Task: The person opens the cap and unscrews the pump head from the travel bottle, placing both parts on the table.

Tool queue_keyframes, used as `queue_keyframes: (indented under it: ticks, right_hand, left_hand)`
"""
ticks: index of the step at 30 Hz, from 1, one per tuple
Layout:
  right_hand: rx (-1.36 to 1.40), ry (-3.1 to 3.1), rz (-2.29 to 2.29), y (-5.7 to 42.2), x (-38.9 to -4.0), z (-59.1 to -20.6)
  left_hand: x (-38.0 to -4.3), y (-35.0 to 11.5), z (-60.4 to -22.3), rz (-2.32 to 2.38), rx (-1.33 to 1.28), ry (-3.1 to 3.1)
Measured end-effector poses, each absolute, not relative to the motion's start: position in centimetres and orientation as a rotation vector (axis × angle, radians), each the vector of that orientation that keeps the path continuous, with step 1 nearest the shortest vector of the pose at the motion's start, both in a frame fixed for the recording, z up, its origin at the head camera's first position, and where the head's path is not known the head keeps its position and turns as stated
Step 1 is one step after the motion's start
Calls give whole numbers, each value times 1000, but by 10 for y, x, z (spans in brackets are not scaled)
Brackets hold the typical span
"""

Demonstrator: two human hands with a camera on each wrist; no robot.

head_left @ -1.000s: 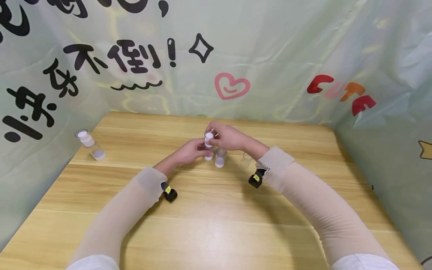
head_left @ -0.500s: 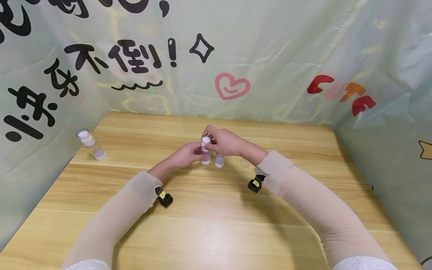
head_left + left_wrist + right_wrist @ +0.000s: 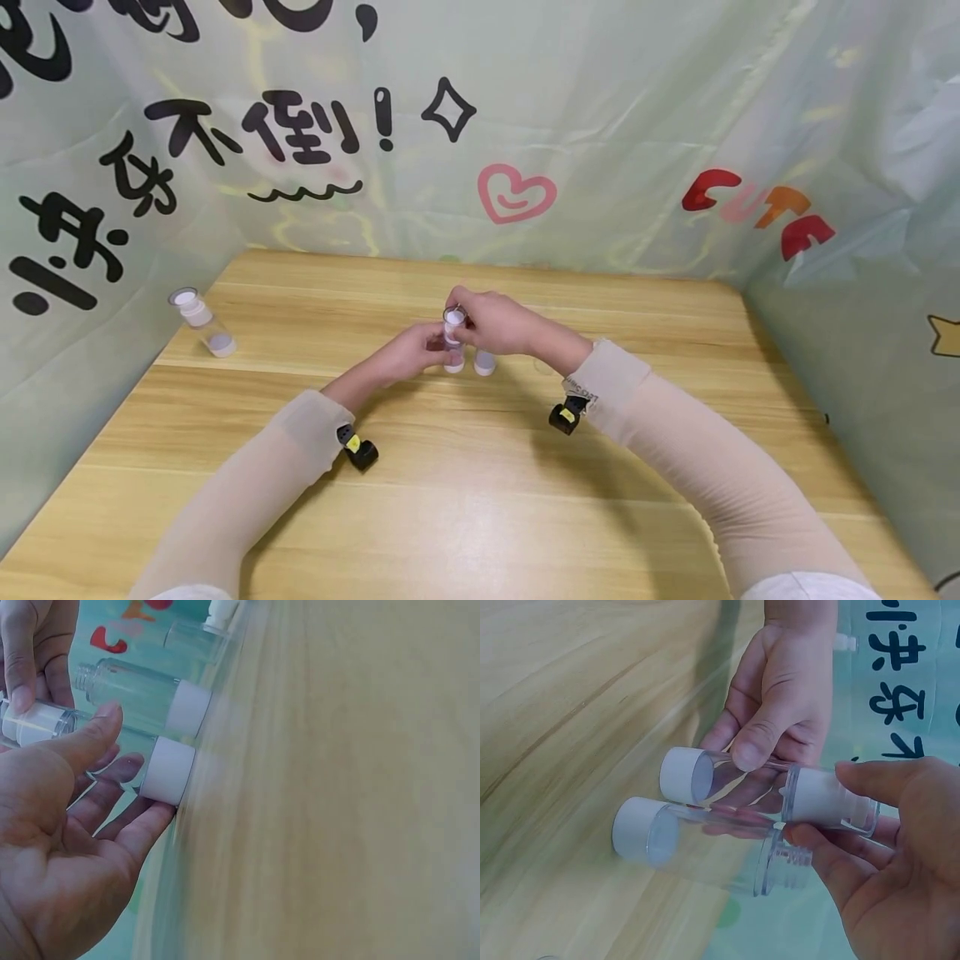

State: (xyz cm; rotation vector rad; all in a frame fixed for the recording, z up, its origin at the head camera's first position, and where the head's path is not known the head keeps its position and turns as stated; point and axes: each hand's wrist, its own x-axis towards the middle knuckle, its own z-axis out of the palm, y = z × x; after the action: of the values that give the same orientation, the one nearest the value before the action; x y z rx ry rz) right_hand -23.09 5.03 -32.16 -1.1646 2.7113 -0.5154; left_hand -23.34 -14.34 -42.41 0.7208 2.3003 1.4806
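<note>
My left hand holds a small clear bottle with a white base, which stands upright on the table. Thumb and fingers wrap its lower body in the left wrist view. From the right, my right hand grips a white pump top with a clear collar at the mouth of that bottle. Close beside it stands a second clear bottle, also white at the base, its threaded neck bare. In the head view my right hand hides the upper part of this second bottle.
Toward the table's left edge stands another clear bottle with a white top fitted. A faint clear cap-like piece sits right of the hands, partly behind the right wrist. Printed cloth walls the wooden table at back and sides.
Both hands have moved slightly left and nearer with the bottle and pump top. The right hand has come lower and now covers the second bottle's upper part in the head view.
</note>
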Motion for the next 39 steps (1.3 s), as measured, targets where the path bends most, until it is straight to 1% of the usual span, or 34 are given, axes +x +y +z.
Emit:
queue_keyframes:
  ticks: [13, 25, 39]
  right_hand:
    - [-1178, 2733, -470, 48, -214, -320]
    - [-1222, 2834, -567, 55, -191, -332]
    - [-1209, 2869, -732, 74, -177, -350]
  left_hand:
    - [-220, -145, -420, 1496, 701, 2273]
    - [-211, -143, -424, 1484, 719, 2235]
    - [-197, -132, -427, 1506, 778, 2170]
